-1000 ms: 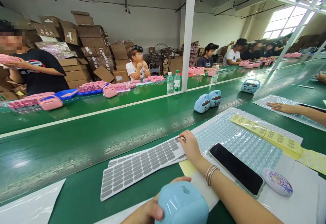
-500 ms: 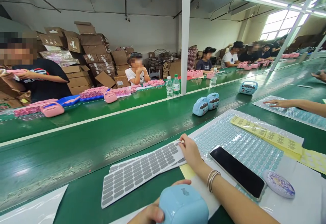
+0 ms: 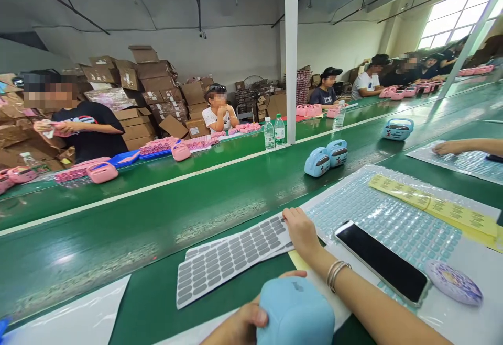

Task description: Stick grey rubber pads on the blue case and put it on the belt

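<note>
**Q:** Cardboard cartons (image 3: 137, 93) tower behind a green conveyor bench (image 3: 118, 214). What's happening up close?

**A:** A worker's right hand (image 3: 302, 232), bangles (image 3: 338, 276) on the wrist, sits at a grey oval sticker sheet (image 3: 231, 258) on the bench, fingers (image 3: 293, 216) pressed together; any pinch can't be told.

**Q:** And the left hand (image 3: 239, 324)?

**A:** Its fingers (image 3: 293, 274) wrap a pale blue plastic case (image 3: 294, 311) at the bench's near edge.

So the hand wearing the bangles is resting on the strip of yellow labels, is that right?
No: the head view shows that right hand resting on the sheet of grey oval stickers, not the yellow labels.
</note>
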A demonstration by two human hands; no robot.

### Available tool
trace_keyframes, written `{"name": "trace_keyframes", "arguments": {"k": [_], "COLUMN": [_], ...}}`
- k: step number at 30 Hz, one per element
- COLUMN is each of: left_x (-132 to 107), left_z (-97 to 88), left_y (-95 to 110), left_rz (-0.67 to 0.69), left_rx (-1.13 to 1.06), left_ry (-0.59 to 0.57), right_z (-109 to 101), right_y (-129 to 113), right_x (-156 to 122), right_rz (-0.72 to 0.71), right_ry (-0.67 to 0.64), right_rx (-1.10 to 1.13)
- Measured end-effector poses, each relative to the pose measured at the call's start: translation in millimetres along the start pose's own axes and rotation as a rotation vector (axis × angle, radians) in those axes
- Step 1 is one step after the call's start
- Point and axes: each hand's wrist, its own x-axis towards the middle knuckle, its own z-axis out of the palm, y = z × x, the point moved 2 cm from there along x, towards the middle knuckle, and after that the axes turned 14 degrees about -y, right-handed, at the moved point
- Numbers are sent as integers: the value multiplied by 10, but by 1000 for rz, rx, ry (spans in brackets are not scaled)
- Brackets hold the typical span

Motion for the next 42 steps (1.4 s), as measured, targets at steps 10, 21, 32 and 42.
{"name": "trace_keyframes", "arguments": {"k": [10,21,32,42], "left_x": [-82,-81,-142,-142], "left_z": [-28,148,400,496], "left_y": [25,-171,-565,-545], "left_rz": [-11,202,740,720], "left_rx": [48,719,1431,1543], "left_ry": [10,-72,215,141], "right_z": [-704,-1539,-1609,-1611], "right_y": [-116,-756,-819,-977], "right_x": [72,-1088,-1447,-1479], "right_rz": [81,465,865,877], "right_ry": [94,-654,-832,-847], "right_rx": [631,1274,1174,1000]}}
